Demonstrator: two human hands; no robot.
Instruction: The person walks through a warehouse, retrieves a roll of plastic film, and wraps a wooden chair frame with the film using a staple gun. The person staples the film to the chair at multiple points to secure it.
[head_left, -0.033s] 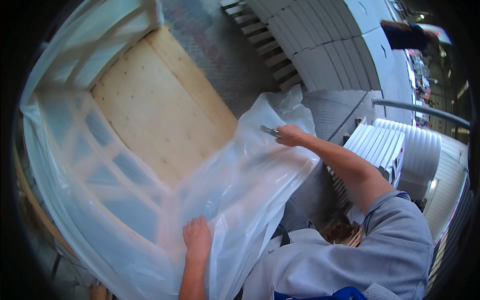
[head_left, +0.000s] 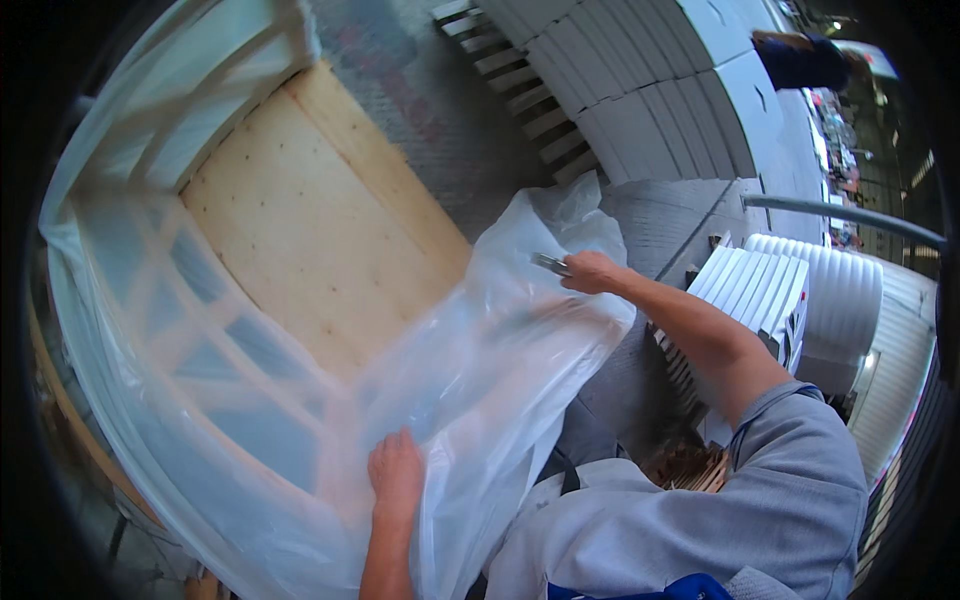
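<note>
A translucent plastic sheet (head_left: 470, 380) drapes over the near side of a large wooden crate, and more of the same film covers its left and far walls. Bare plywood (head_left: 310, 220) shows as the crate's floor. My left hand (head_left: 396, 468) lies on the sheet at the near wall, fingers bent over and closed on the film; the fingertips are partly hidden. My right hand (head_left: 592, 272) is closed round a silver metal staple gun (head_left: 551, 264), held above the sheet near the crate's near right corner. Most of the tool's handle is hidden in my fist.
Tall stacks of flat white panels (head_left: 640, 110) stand on a wooden pallet (head_left: 520, 90) beyond the crate. To my right are a smaller stack of white boards (head_left: 750, 290), a white ribbed roll (head_left: 840, 300) and a grey metal bar (head_left: 840, 215). Farther off, a person's dark sleeve (head_left: 805, 62) shows.
My right hand has shifted slightly to the right with the staple gun. My left hand stays in nearly the same place on the sheet.
</note>
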